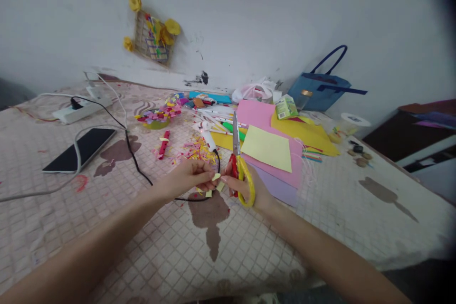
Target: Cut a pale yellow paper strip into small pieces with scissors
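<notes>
Between the thumb and fingers of my left hand [195, 174] is a small pale yellow paper piece [216, 176]. My right hand [258, 191] holds scissors [235, 140] with yellow and red handles, their blades pointing away from me and looking closed. The right fingertips are close to the paper piece; whether they touch it I cannot tell. Below the hands, small pale yellow paper scraps [208, 194] lie near the tablecloth. Just beyond sits a white glue gun [207, 137] with a black cord, among red and yellow paper shreds [199, 151].
A pale yellow sheet [268, 148] rests on pink paper [254, 113] at the right. Left are a red strip [164, 145], a dark tablet-like device [80, 151], a power strip [82, 109] and loose cables. A blue bag [318, 90] stands against the wall.
</notes>
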`<act>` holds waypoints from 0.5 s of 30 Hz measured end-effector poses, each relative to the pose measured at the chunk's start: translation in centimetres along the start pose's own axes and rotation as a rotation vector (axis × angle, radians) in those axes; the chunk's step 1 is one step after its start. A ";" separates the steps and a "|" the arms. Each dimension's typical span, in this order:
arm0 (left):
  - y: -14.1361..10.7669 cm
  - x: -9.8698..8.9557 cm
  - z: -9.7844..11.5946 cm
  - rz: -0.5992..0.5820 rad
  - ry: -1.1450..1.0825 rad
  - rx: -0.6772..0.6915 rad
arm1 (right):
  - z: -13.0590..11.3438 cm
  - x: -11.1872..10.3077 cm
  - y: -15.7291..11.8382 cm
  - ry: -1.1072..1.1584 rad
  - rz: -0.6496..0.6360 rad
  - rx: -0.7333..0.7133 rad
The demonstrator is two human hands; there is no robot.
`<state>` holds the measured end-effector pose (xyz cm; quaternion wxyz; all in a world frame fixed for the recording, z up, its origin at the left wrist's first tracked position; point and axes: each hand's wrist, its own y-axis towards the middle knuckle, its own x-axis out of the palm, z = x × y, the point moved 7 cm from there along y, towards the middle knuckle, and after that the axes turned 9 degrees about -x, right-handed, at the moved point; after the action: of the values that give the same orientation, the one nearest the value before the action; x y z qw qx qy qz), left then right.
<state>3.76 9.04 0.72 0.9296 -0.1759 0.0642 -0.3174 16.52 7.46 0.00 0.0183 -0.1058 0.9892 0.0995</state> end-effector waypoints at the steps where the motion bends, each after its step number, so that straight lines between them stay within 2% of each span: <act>1: 0.0 0.1 0.0 -0.001 -0.001 -0.003 | 0.1 0.0 0.0 -0.013 -0.002 0.004; 9: -0.1 1.0 -0.3 -0.058 0.007 0.006 | 0.0 0.0 0.0 -0.019 -0.010 0.020; 13: -0.1 0.7 0.2 -0.018 0.033 0.098 | -0.4 0.3 0.0 -0.038 -0.033 0.032; 15: -0.1 0.8 0.2 -0.017 0.038 0.090 | -0.7 0.4 0.0 -0.044 -0.041 0.028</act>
<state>4.34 8.52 0.90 0.9324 -0.1285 0.0660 -0.3312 16.13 7.24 0.65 0.0436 -0.1233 0.9875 0.0876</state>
